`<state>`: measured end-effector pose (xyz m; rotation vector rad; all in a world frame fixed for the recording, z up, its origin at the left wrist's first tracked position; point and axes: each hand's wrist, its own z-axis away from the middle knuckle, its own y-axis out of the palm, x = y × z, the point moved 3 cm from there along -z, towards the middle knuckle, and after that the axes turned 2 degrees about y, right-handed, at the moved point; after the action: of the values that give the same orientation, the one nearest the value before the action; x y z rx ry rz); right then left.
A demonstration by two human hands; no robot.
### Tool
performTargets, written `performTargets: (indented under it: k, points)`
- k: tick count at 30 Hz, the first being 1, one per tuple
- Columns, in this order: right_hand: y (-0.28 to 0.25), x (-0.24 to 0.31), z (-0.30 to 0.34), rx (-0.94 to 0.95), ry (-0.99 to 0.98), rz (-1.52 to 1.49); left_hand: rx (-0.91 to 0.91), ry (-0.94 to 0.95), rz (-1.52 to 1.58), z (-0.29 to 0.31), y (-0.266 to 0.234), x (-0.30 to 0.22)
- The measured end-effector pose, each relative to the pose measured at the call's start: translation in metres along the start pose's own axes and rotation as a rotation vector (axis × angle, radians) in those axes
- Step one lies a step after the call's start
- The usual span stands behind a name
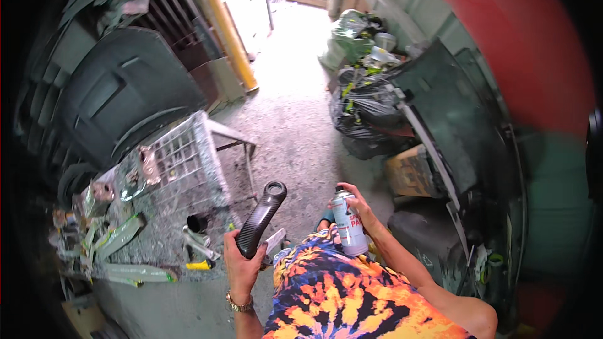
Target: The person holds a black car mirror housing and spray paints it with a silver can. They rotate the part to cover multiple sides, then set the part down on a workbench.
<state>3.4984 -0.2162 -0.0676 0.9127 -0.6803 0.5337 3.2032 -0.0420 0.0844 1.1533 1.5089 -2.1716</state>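
My left hand [242, 269] is closed round the lower end of a glossy black tube-like part with a carbon-fibre weave [260, 218]. The part tilts up and to the right, and a round ring-like opening shows at its top end. Close behind it, a small white piece [275, 238] sticks out, too hidden to name. In front of my shirt, my right hand [361, 208] grips a white and grey spray can [347, 226] with a black top. A finger lies near the can's nozzle, but I cannot tell whether it presses.
Left stands a paint-spattered table [166, 213] with a grid top. It holds a dark cup [197, 222], a yellow-ended tool [199, 265] and plastic wrappings [122, 236]. A black car hood [125, 94] leans behind. Rubbish bags [364, 110], a cardboard box [411, 171] and dark panels [440, 107] line the right.
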Motion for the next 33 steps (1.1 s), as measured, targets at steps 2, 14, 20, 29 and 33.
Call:
performTargets:
  k: [2,14,20,29,33]
  points:
    - [-0.017,0.008,-0.005,0.014,-0.013,-0.050,0.018,0.006,0.014,-0.013,0.014,-0.009]
    - [0.002,0.100,-0.062,-0.014,0.073,-0.314,0.138,-0.041,0.954,-0.147,0.033,-0.059]
    - [0.014,0.159,-0.133,-0.098,0.120,0.012,0.327,0.485,0.762,-0.213,-0.058,-0.147]
    - [0.015,0.157,-0.203,-0.035,0.121,-0.731,0.475,0.374,1.036,-0.294,-0.078,-0.176]
    - [0.016,0.156,-0.237,-0.080,0.172,-0.691,0.486,0.371,1.055,-0.321,-0.069,-0.181]
